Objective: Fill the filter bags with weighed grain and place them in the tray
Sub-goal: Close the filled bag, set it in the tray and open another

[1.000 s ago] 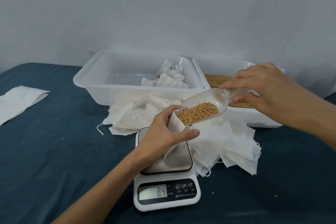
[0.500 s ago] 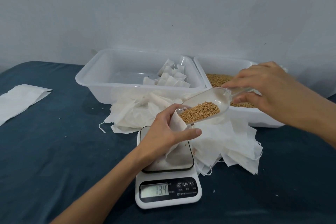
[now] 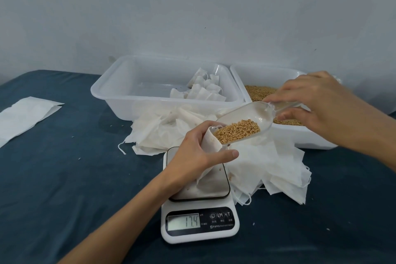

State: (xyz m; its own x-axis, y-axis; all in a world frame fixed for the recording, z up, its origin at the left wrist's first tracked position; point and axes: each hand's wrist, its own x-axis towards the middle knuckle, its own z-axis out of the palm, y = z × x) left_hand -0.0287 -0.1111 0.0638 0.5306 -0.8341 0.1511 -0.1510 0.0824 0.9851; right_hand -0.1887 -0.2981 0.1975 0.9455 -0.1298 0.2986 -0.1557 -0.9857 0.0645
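Left hand: grips bag mouth over scale.
Right hand: pinches scoop, tilted.
Risk: grain surges, overshoots weight; narrow mouth spills.

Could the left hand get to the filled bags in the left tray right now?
Probably not yet: the left hand is holding the bag open on the scale. The path to the filled bags in the tray looks open.
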